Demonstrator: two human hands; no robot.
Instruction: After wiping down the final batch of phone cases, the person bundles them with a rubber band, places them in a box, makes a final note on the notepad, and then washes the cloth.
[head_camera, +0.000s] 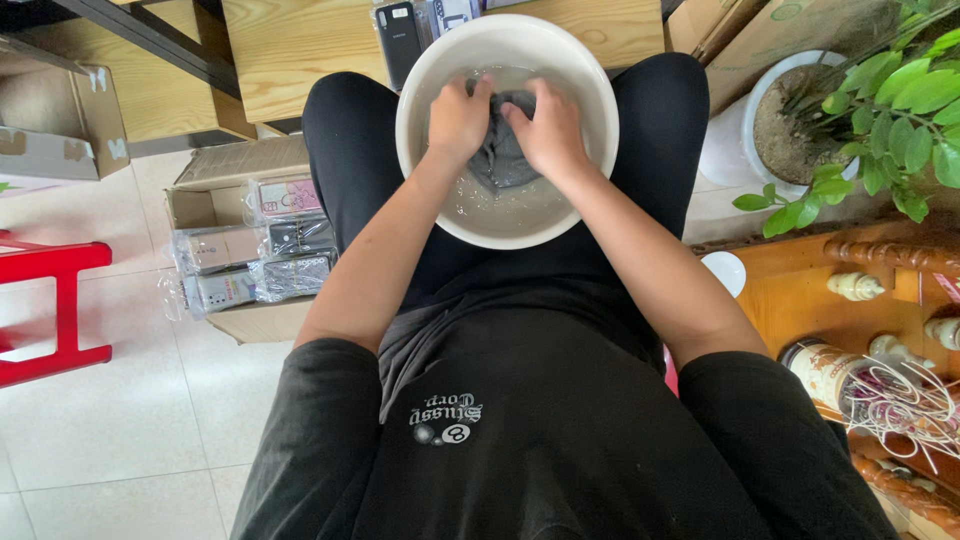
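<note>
Cloth (503, 155), dark grey and wet, lies bunched in the middle of a white basin (420, 80) of shallow water, which rests between the seated person's knees. Its long axis runs from the far rim toward the body, and it sits directly between the two hands. The left hand (459, 118) has its grip closed on the cloth's left side, the right hand (548, 128) closed on its right side, knuckles almost touching above it. Both hands are equally near; neither leads. A cardboard box (235, 190) of wrapped phone cases stands on the floor to the left.
</note>
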